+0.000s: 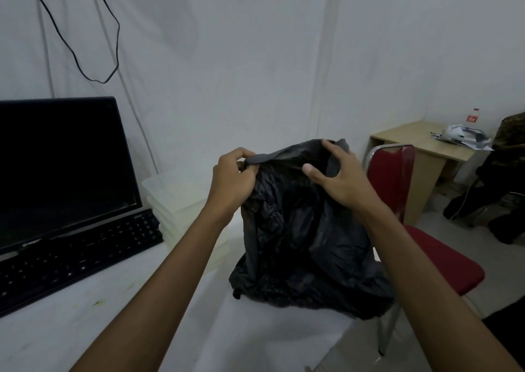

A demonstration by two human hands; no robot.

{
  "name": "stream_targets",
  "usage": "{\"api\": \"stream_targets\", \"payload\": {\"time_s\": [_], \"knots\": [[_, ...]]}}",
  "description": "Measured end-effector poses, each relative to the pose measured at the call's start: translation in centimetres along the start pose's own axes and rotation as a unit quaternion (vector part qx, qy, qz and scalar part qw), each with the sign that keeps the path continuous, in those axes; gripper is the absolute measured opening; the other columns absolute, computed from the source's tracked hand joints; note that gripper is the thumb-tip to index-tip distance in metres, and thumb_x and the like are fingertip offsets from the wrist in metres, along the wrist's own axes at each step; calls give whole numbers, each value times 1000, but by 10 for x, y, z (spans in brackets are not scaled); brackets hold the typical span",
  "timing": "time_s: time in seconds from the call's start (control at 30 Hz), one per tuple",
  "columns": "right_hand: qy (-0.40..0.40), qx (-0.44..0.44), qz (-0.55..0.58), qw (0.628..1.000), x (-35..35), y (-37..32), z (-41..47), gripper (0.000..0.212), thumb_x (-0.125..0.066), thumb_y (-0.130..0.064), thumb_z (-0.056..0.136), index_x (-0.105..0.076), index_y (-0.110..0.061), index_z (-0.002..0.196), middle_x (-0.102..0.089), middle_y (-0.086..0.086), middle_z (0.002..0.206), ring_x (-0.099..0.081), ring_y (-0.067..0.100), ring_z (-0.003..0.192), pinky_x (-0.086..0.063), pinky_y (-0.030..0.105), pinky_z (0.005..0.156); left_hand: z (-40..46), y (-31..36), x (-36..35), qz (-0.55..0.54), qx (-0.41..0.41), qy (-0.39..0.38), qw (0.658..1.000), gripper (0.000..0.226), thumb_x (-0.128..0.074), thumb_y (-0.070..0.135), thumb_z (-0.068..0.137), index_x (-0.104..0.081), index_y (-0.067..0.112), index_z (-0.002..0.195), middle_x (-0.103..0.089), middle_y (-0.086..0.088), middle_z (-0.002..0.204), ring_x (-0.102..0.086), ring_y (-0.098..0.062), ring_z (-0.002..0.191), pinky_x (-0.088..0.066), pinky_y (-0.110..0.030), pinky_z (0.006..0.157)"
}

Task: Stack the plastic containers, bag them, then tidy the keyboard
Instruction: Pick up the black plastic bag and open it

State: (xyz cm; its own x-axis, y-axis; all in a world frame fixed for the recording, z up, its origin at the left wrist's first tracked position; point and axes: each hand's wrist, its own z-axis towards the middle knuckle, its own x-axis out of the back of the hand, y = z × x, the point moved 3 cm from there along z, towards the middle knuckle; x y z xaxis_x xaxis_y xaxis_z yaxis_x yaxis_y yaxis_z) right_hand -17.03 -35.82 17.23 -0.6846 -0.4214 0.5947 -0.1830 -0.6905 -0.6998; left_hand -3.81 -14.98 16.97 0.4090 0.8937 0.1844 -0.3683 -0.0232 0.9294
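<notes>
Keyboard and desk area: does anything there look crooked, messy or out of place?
Yes. The keyboard lies at a slant, its far end tucked under the monitor and against the stack of clear containers. The white table has faint yellowish stains near the keyboard. A loose black cable dangles on the wall above.

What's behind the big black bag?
Behind the black bag, held up by the left hand and right hand, a stack of clear plastic containers peeks out on its left and a red chair on its right. The bag hides the rest.
</notes>
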Motion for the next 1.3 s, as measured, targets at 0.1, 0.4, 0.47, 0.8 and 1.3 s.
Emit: {"api": "stream_targets", "payload": {"time_s": [0.1, 0.4, 0.47, 0.8, 1.3], "knots": [[-49, -43, -64, 996, -9, 10, -1, 118, -65, -98, 65, -45, -34, 162, -47, 7, 166, -42, 28, 154, -38, 50, 126, 1, -1, -3, -57, 58, -33, 996, 18, -51, 23, 110, -67, 15, 107, -72, -4, 100, -67, -20, 91, -51, -35, 79], [-1, -134, 224, 965, -8, 15, -7, 36, -76, -33, 100, -67, -13, 129, -76, 1, 110, -74, 16, 99, -63, 23, 81, -9, 13, 1, 25, -51, 27, 998, 31, -65, 26, 105, -48, 33, 129, -67, -1, 107, -67, -12, 94, -52, -23, 79], [46, -155, 271, 949, -4, 19, 0, 45, -76, -33, 101, -66, -6, 136, -76, 8, 119, -75, 23, 107, -64, 36, 93, -13, 19, -1, 97, -143, 63, 983, 32, -70, 24, 100, -54, 34, 126, -62, 2, 119, -63, -11, 112, -50, -24, 93], [132, -167, 368, 905, 8, 24, 13, 41, -61, -14, 110, -60, -6, 150, -66, 17, 142, -68, 30, 125, -61, 35, 97, -34, 1, -39, 175, -168, -199, 949, 27, -60, 41, 107, -76, 29, 125, -75, 7, 115, -69, -7, 107, -56, -34, 102], [102, -179, 338, 918, -9, 30, 12, 63, -53, -54, 106, -50, -11, 152, -64, 16, 142, -69, 31, 123, -59, 53, 105, -56, 10, -62, -162, 56, -286, 943, 38, -65, 53, 100, -66, 24, 125, -81, 4, 103, -78, -14, 93, -60, -31, 78]]}}
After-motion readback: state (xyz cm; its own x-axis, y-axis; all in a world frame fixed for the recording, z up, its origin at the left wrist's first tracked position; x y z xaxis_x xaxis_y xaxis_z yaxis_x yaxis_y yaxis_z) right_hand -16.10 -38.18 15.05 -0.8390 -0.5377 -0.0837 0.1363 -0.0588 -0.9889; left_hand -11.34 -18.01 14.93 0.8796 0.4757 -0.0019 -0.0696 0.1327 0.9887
